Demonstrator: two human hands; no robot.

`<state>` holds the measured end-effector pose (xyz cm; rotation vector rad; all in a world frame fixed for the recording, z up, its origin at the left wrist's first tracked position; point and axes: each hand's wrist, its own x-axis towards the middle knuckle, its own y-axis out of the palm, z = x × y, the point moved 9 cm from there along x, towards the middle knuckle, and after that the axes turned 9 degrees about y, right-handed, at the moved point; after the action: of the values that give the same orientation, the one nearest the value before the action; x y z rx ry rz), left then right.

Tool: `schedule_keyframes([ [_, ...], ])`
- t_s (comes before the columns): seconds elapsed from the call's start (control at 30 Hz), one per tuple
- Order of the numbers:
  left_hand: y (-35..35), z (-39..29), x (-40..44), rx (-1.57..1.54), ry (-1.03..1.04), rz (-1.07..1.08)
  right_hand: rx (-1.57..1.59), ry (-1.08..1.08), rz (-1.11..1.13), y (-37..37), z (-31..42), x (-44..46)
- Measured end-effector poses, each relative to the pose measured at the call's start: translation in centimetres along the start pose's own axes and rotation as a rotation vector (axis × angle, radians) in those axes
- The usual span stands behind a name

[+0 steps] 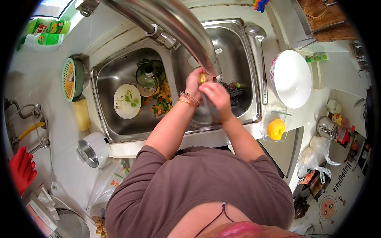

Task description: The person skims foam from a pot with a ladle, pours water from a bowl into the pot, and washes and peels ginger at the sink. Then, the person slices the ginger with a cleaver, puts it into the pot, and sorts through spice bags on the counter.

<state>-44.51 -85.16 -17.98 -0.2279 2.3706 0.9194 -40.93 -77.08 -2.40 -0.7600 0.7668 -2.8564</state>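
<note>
My left hand [193, 82], with bracelets on its wrist, is closed around a small yellowish piece of food [203, 77] just under the faucet [190, 35]. I cannot make out what kind of food it is. My right hand [218, 98] is close against the left, its fingers bent and pressed together; whatever they may hold is hidden. Both hands are over the right sink basin [234, 37]. Beside my right hand, a dark knobbly bunch that looks like grapes [233, 94] lies in this basin.
In the left basin [105, 93] are a white plate [119, 107] with green bits, a glass lid [149, 79], and orange-green scraps [162, 99]. A ladle [262, 59], white bowl [293, 79], and clear container [285, 117] with a yellow rounded fruit [276, 129] stand right.
</note>
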Motion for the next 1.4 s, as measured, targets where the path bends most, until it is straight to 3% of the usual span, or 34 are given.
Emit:
schedule_keyframes([
  [0.1,-0.5,1.5,0.9,-0.369,-0.152,0.093,0.098,0.103,-0.147,-1.2,-2.3,-0.1],
  [0.13,1.9,1.2,-0.3,-0.561,-0.277,0.449,0.098,0.194,-0.142,-1.7,-3.2,0.2],
  [0.23,1.7,0.5,-1.5,-0.176,-0.121,-0.026,0.094,0.254,-0.079,-1.0,-3.5,0.9],
  [0.37,0.0,-0.2,-0.2,-0.037,0.144,-0.077,0.017,0.299,-0.091,-0.2,-2.3,0.5],
  [0.4,-0.7,0.2,0.5,-0.042,0.180,-0.047,0.254,0.369,-0.125,0.1,-3.3,0.0],
  [0.5,-0.6,0.2,1.2,0.014,0.304,0.010,0.430,0.681,-0.223,-0.2,-6.1,-0.9],
  [0.53,0.0,0.3,0.3,0.030,0.230,0.004,0.206,0.517,-0.237,-1.3,-4.8,0.4],
  [0.63,-0.3,-0.3,0.5,0.065,0.301,-0.006,0.197,0.422,-0.111,-0.4,-4.0,0.3],
  [0.67,-0.9,-0.1,0.9,0.091,0.320,0.005,0.309,0.532,-0.104,0.1,-4.5,-0.4],
  [0.77,-2.0,0.5,1.7,0.125,0.305,0.026,0.211,0.543,-0.123,-0.9,-4.9,0.1],
  [0.83,-0.3,0.4,0.3,0.090,0.194,0.025,0.148,0.423,-0.071,-0.5,-5.1,0.6],
  [0.9,0.6,-0.3,-0.1,0.087,0.219,0.019,0.182,0.328,-0.044,-0.1,-4.4,0.7],
  [1.03,-0.7,0.2,0.1,0.116,0.142,0.004,0.127,0.338,-0.035,-1.0,-4.6,0.5],
  [1.17,-0.6,0.3,0.3,0.186,0.132,-0.044,0.294,0.630,-0.108,0.1,-6.5,-0.8],
  [1.2,-0.4,0.1,0.3,0.123,0.129,-0.073,0.266,0.362,-0.115,0.0,-4.4,-0.1],
  [1.3,-0.6,0.5,0.5,-0.071,0.075,-0.085,0.273,0.549,-0.186,-0.9,-5.5,-0.8],
  [1.37,-1.4,1.5,1.1,-0.209,-0.015,0.011,0.207,0.448,-0.154,-1.1,-4.9,0.0],
  [1.4,-0.9,1.2,0.9,-0.206,0.006,-0.055,0.157,0.399,-0.120,-0.5,-5.2,-0.5],
])
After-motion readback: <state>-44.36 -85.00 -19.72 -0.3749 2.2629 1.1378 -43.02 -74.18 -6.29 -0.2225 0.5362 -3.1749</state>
